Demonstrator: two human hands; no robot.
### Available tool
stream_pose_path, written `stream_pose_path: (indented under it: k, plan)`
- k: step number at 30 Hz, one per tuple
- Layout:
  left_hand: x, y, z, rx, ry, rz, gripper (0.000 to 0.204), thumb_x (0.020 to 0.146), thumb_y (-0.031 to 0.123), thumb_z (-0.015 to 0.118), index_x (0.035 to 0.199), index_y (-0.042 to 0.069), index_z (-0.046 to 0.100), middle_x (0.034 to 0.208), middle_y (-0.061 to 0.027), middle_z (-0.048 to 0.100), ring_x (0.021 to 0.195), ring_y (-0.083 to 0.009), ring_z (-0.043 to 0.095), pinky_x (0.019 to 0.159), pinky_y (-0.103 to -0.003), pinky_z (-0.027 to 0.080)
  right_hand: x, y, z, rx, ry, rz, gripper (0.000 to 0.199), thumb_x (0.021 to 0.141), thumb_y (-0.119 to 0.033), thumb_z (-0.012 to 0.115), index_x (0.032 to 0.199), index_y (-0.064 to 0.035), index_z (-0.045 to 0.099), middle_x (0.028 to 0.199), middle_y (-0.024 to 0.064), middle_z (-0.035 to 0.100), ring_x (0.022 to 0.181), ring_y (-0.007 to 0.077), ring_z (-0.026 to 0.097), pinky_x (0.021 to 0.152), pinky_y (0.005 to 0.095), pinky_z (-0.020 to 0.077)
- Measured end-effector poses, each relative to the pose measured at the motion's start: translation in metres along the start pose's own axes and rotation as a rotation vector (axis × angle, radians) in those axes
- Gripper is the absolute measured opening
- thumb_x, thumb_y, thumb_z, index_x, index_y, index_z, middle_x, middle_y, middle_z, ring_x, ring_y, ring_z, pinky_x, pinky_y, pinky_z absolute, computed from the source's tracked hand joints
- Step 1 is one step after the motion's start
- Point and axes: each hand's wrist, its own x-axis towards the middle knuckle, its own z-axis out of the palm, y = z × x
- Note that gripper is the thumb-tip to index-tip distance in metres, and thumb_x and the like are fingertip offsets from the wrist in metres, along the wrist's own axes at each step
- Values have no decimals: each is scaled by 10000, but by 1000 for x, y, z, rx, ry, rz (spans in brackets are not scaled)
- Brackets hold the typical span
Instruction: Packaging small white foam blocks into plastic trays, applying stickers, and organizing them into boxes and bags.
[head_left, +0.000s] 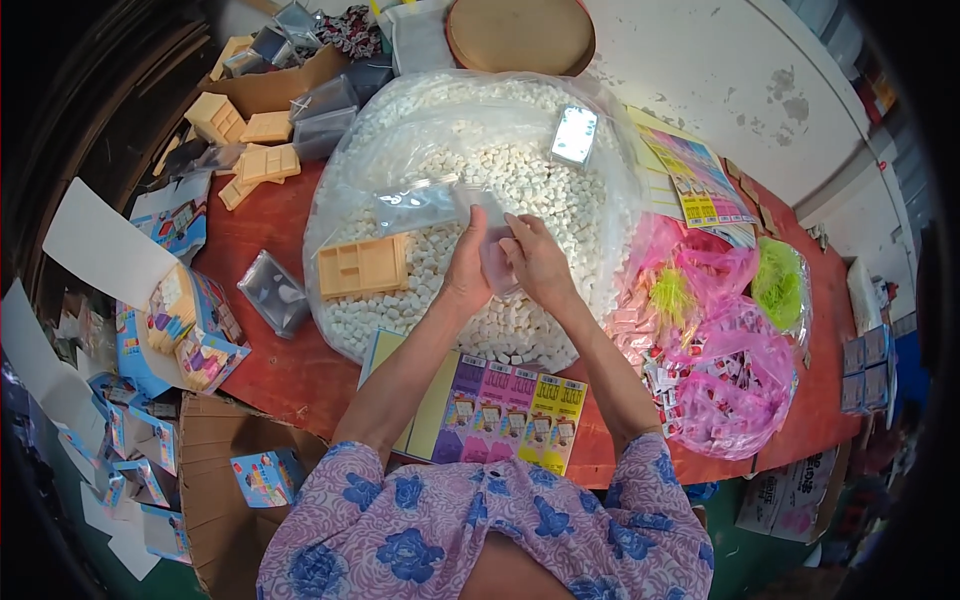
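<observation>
Over a big clear bag of small white cube-like pieces [470,322], both my hands are closed on a clear plastic sleeve [498,264]. My left hand [466,268] grips its left side with the thumb up. My right hand [540,262] pinches it from the right, the fingers bent over its upper part. Just beyond my left hand lies a flat clear plastic bag [415,206] on the white pieces. A cream tray with compartments [362,267] rests on the pieces to the left. Farther back on the bag is a smartphone [573,136] with a bright screen.
Colourful printed card sheets [500,410] lie before me. At right are pink plastic bags [735,390] of small packets and a green bundle [778,280]. Leftward are a clear plastic packet [273,292], more cream trays [265,165], an open printed box [185,330] and a cardboard carton [225,500].
</observation>
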Motion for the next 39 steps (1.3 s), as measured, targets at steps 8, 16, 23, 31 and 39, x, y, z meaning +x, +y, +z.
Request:
stream_pose_path:
  k: [8,16,23,31,39]
  plan:
    - [5,-4,-4,266,46,119,699,684,613,444,1130,81,368,987,-83,488,884,-172,513,753,-291,452,9,-10,-21,695,-468,261,178,711,-102,633,836,-66,511,752,-32,494,688,54,463,619,188,379]
    - [6,-5,-7,269,41,147,746,654,644,434,1130,73,376,928,-87,508,875,-178,518,732,-281,455,16,-15,-22,768,-559,306,197,694,-171,657,788,-96,500,719,-54,491,674,44,457,582,174,354]
    - [2,-3,-10,246,8,71,797,633,683,397,1103,39,393,915,-95,512,825,-187,538,683,-287,473,22,-21,-25,780,-642,372,160,692,-199,659,735,-113,530,630,-73,494,529,19,405,447,162,295]
    - [4,-2,-21,161,-14,7,763,636,658,443,1102,57,385,900,-99,515,798,-178,543,649,-293,480,19,-24,-21,754,-647,389,107,725,-162,621,717,-90,542,628,-68,498,531,33,420,468,175,336]
    - [7,13,-6,639,471,400,641,729,541,503,1134,76,327,950,-69,444,831,-161,483,655,-299,428,25,-41,-53,-393,-125,-93,50,654,-45,530,703,-39,527,644,126,543,576,292,531,520,333,422]
